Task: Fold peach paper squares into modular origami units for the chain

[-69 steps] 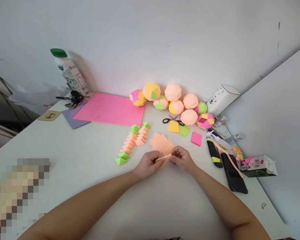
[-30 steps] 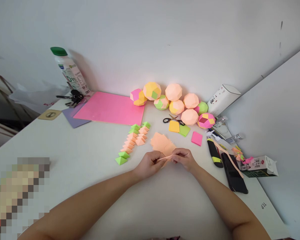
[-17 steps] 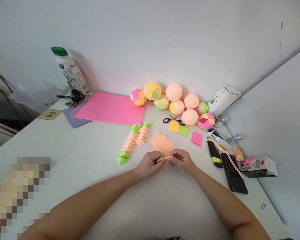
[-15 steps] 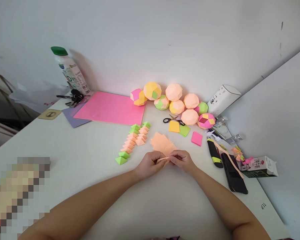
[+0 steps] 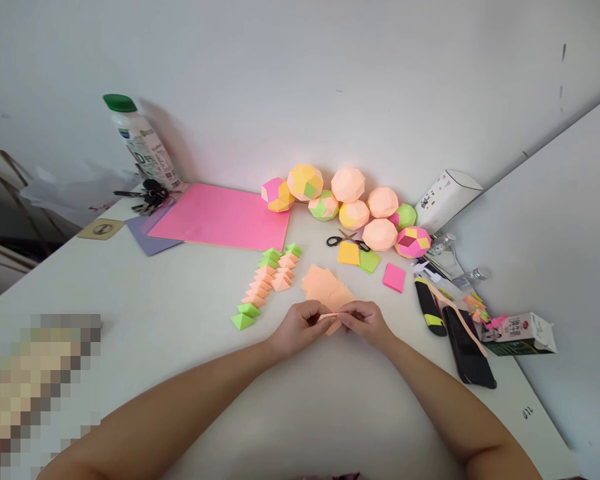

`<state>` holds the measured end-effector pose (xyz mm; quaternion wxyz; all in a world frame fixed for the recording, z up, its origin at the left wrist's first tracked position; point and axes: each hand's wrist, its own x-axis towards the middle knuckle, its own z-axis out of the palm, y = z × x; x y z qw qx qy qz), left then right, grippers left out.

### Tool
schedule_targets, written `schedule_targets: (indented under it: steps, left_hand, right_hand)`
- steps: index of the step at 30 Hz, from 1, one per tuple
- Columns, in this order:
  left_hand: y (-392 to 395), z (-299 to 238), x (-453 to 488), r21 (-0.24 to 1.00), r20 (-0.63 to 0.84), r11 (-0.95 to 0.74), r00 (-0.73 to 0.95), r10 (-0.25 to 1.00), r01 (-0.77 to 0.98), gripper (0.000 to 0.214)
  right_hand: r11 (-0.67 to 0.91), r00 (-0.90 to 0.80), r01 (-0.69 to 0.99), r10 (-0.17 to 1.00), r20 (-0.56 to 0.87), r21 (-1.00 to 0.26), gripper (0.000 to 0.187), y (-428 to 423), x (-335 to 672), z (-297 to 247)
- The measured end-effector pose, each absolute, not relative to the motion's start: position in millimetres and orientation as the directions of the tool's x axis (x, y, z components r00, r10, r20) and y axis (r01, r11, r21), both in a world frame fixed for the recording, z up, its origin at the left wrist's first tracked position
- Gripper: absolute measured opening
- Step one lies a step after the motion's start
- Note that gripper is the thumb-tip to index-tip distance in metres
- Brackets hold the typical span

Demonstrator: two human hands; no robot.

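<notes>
Fingertips have crept closer together over the last couple of seconds: the bit of peach paper [image 5: 329,315] between them sat at a slant earlier, rising to the right, and now it's pretty much level with less of it showing. Left hand [image 5: 297,327] is pinching one end between thumb and curled fingers, right hand [image 5: 369,321] is pinching the other, so the paper's right in the middle. Can't really tell how it's folded, since I'm seeing it edge-on. Just past my hands there's a messy fan of peach sheets [image 5: 323,283]. Off to the left of my left hand are two rows of pointy folded pieces [image 5: 257,287], peach with green at the ends. Beyond my right hand: a pink pad [image 5: 394,277], then a yellow-orange pad [image 5: 349,253] and a green pad [image 5: 370,261] right by some open scissors [image 5: 334,241]. Farther out, a bunch of faceted paper balls [image 5: 348,185] is lined up near the wall, with a pink board [image 5: 225,217] to their left. Well off to the right of my right hand: a black phone [image 5: 467,347] and a carton [image 5: 527,333].
</notes>
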<state>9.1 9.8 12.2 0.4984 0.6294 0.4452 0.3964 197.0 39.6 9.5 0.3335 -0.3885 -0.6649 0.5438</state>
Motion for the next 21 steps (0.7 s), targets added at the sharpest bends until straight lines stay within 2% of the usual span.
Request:
schedule_targets:
  steps: [5,21]
  left_hand:
    - [10.5,11.4,8.5,0.995,-0.001,-0.024,0.257,0.966,0.095,0.026]
    - [12.8,8.2,8.0,0.998,-0.038,0.047,0.267,0.963,-0.03,0.026]
  right_hand:
    - [0.105,-0.466,0.141,0.884,0.028,-0.984,0.014,40.0,199.3,6.5]
    - [0.099,-0.465,0.141,0.885,0.022,-0.985,0.015,40.6,199.8,2.7]
